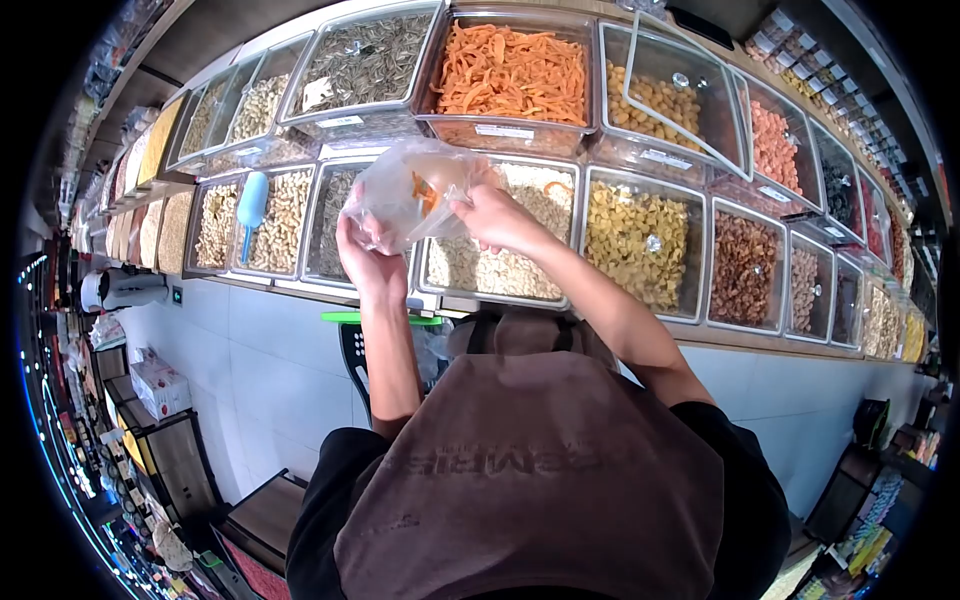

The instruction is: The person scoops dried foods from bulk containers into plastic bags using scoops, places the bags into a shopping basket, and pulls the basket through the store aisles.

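A clear plastic bag (395, 183) is held up over the front row of bins, with a few orange dried strips (427, 193) showing inside it. My left hand (370, 255) grips the bag from its lower left side, fingers curled around the plastic. On the opposite side, my right hand (497, 217) is closed on the bag's edge. Behind the bag is an uncovered bin of orange dried strips (510, 72). Below my right hand lies a bin of pale flat seeds (490, 268), partly hidden by the bag and hands.
A clear lid (690, 95) rests askew over a bin of yellowish round pieces (655, 105) at the back right. A blue scoop (251, 210) lies on the peanut bin at left. Yellow dried pieces (632, 240) fill a lidded bin to the right. A green-edged stool (390, 320) stands below the counter.
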`<state>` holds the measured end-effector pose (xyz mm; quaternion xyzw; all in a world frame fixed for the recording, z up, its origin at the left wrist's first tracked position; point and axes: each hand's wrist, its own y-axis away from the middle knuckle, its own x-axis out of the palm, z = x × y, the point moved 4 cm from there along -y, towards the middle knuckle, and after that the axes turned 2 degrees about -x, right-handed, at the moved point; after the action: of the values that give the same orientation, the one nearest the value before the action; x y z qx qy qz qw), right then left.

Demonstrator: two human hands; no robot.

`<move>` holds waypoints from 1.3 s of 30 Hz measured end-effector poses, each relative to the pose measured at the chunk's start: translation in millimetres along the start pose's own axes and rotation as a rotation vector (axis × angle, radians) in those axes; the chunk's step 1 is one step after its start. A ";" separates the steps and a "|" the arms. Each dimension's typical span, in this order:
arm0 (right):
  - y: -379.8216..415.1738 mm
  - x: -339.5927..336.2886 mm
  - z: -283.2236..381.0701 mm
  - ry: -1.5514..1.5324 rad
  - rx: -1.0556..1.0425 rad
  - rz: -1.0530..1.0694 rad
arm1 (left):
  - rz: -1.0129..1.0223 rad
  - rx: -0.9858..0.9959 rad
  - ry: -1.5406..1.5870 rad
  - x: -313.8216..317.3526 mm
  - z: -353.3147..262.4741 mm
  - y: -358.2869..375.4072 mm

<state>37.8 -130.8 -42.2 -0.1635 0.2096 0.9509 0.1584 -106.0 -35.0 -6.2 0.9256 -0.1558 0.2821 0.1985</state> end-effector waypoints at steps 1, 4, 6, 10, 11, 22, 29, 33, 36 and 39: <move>-3.6 1.2 -4.3 -0.175 0.018 0.040 | -0.045 0.019 -0.003 -2.8 -1.5 3.3; -6.2 6.1 -10.4 -0.401 0.034 0.084 | 0.048 -0.002 0.012 -41.1 1.3 -11.8; -6.6 7.3 -7.6 -0.350 0.024 0.065 | 0.196 -0.001 -0.004 -51.1 -3.9 -17.2; 19.1 16.4 -4.9 -0.355 -0.006 0.119 | 0.014 0.004 -0.059 -73.4 -8.8 -19.4; 29.1 17.2 -4.4 -0.397 -0.027 0.127 | 0.004 -0.002 -0.048 -78.6 -8.3 -18.0; 142.5 31.3 -154.1 -0.358 0.120 -0.639 | -0.054 -0.017 -0.183 -137.7 -5.3 -9.5; 176.5 48.4 -191.4 -0.469 0.188 -0.908 | 0.176 0.632 -0.696 -79.8 -28.4 36.2; 157.8 47.9 -189.2 -0.522 0.184 -0.880 | 0.584 0.459 -0.934 8.4 45.8 35.5; 149.7 49.7 -178.2 -0.534 0.086 -0.776 | 0.735 0.357 -1.207 43.6 146.9 -6.8; 162.4 58.4 -174.5 -0.554 0.121 -0.720 | 0.719 0.552 -1.449 64.8 208.6 -30.2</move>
<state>-31.9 -335.8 -157.8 0.0442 0.1443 0.8293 0.5381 53.4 -115.1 -135.7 0.7869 -0.4543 -0.3058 -0.2843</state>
